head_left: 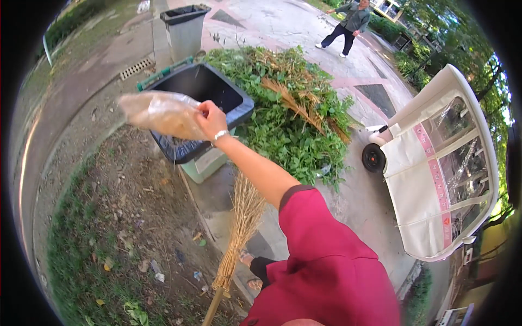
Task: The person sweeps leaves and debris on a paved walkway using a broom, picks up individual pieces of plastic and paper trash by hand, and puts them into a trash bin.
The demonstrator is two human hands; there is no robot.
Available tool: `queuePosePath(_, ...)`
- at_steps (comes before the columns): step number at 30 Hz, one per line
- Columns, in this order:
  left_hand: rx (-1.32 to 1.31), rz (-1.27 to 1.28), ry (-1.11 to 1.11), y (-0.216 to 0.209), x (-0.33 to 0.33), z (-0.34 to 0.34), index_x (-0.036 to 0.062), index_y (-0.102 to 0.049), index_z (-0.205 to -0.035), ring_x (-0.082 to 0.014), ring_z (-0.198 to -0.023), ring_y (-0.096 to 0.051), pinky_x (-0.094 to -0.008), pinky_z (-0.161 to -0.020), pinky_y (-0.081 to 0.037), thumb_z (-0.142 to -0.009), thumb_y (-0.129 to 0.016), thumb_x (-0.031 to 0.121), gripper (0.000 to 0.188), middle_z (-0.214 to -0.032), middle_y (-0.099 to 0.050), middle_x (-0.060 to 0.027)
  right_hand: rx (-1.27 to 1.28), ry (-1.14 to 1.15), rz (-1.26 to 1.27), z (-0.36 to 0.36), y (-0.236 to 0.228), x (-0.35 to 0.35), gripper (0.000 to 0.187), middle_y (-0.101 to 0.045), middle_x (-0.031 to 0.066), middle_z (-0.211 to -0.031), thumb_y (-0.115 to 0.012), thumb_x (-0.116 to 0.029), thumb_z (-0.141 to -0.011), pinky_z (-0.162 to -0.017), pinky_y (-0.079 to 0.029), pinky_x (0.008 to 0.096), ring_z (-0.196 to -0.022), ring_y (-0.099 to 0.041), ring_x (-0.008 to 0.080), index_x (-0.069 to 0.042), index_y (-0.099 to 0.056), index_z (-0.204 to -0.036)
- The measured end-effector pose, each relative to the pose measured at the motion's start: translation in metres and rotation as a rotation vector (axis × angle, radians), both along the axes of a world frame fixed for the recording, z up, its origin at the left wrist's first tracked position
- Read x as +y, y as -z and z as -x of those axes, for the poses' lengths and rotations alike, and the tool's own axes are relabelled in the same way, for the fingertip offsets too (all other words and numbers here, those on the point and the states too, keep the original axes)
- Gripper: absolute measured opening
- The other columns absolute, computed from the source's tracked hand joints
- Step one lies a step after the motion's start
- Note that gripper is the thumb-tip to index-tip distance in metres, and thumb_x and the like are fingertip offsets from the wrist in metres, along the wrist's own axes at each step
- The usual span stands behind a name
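Head view: right hand (211,120), fingers pinched on one end of a thin, pale-brown bag (163,114), slightly blurred, spread leftward across the open mouth of a dark-rimmed bin (246,108); contact with the rim, impossible to tell. Left hand out of view, finger state unknown. Bracelet (220,135), pale, on right wrist. Below the bin, straw broom (239,233), bristles up. Beside it, heap of cut greenery (288,130). Farther out: second bin (187,43), white enclosed vehicle (413,190), standing person (356,22).

Drain grate (136,69) near grey bin (186,41) | leafy heap (288,133) | white covered vehicle (410,187) | standing person (354,23)
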State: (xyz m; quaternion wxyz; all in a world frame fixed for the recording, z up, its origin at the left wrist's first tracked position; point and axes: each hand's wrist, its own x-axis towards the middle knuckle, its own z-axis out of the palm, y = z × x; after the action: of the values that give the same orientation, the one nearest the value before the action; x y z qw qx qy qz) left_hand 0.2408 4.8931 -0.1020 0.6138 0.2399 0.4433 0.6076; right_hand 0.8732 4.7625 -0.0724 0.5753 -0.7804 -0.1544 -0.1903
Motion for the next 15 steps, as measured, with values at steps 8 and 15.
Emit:
queuePosePath(8, 0.112, -0.091, -0.134, -0.057, 0.019, 0.003, 0.0137, -0.036, -0.058, -0.0107, -0.043, -0.034, -0.0268, -0.051, -0.037, -0.079, -0.054, 0.02, 0.028, -0.047, -0.027, 0.0019, 0.178, 0.189, 0.008, -0.13, -0.01, 0.032, 0.032, -0.061, 0.0138, -0.085, -0.064, -0.021, -0.066, -0.074, -0.047, 0.035, -0.081, -0.059, 0.0283, -0.004, -0.057, -0.092)
queuePosePath(15, 0.263, -0.099, -0.16, -0.098, 0.027, -0.004, 0.0107, -0.03, -0.062, -0.0155, -0.056, -0.037, -0.0308, -0.06, -0.036, -0.085, -0.05, 0.015, 0.031, -0.057, -0.027, -0.0001, 0.214, -0.183, 0.042, 0.005, 0.109, -0.063, 0.028, -0.06, 0.0086, -0.093, -0.061, -0.019, -0.076, -0.073, -0.046, 0.0283, -0.08, -0.058, 0.016, -0.001, -0.054, -0.097)
